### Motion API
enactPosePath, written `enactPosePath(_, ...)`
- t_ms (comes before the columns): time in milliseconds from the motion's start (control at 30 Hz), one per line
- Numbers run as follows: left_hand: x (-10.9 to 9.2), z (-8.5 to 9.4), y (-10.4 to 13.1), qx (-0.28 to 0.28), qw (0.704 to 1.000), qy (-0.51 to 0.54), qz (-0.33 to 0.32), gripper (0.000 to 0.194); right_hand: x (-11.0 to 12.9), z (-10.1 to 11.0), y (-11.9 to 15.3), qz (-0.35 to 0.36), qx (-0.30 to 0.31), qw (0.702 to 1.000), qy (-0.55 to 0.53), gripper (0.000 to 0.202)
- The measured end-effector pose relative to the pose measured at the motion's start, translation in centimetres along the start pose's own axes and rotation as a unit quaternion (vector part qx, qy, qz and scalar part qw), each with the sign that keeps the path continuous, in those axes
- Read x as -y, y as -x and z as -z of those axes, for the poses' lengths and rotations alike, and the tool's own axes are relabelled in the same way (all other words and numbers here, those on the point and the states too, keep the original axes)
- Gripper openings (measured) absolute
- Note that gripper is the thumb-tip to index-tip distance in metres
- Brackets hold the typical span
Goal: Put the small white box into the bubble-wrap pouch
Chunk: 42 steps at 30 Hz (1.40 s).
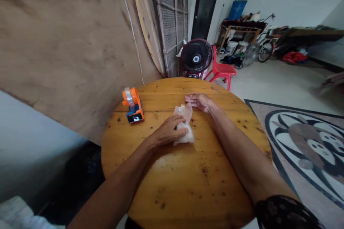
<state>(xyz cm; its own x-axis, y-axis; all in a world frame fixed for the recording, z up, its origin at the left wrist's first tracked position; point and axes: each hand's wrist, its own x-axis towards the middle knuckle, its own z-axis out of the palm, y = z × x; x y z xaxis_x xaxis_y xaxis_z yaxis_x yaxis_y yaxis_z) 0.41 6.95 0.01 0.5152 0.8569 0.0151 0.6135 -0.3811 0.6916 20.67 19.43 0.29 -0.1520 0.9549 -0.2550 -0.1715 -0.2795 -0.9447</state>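
Note:
A small clear plastic bag (190, 136) with pale contents lies on the round wooden table (172, 186). My left hand (172, 128) grips it from the left side, thumb across the front and fingers over the middle. Just beyond the bag's far end is my right hand (199, 101), its fingers stretched to the left. A raised corner of the bag reaches those fingers; whether they touch it I cannot tell. To the left stands an orange and blue tape dispenser (134, 109) carrying a roll of clear tape (129, 96).
Past the table's far edge are a black fan (196, 57) and a red plastic chair (223, 69). A brown board wall (80, 43) borders the left side. Farther back, a bicycle (265, 48) stands near a cluttered wooden table (242, 27). A panda-patterned floor (306, 143) lies at right.

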Motion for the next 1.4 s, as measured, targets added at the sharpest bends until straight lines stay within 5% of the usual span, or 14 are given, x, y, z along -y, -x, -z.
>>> enactPosePath(200,-0.1,0.0,0.1,-0.004,1.000,-0.006,-0.010,0.055,0.9,1.2,1.5,0.025,0.034,0.997,0.063,0.025)
enactPosePath(433,0.1,0.0,0.0,-0.019,0.999,0.004,-0.030,0.049,1.7,1.1,3.4,0.075,0.159,0.957,0.229,0.042)
enactPosePath(700,-0.1,0.1,0.0,-0.013,1.000,-0.002,-0.026,0.052,2.5,1.0,4.5,0.125,0.166,0.922,0.326,0.011)
enactPosePath(1100,-0.5,0.3,0.1,-0.022,0.999,0.012,-0.038,0.038,3.0,-1.3,3.1,0.129,0.233,0.807,0.527,0.027)
enactPosePath(1200,-0.4,0.2,0.0,-0.025,0.999,0.006,-0.039,0.040,2.2,-1.4,2.2,0.158,0.215,0.814,0.516,0.021)
enactPosePath(1400,-0.4,0.3,-0.1,-0.028,0.998,0.005,-0.052,0.035,-0.1,-1.7,1.0,0.151,0.164,0.874,0.431,0.009)
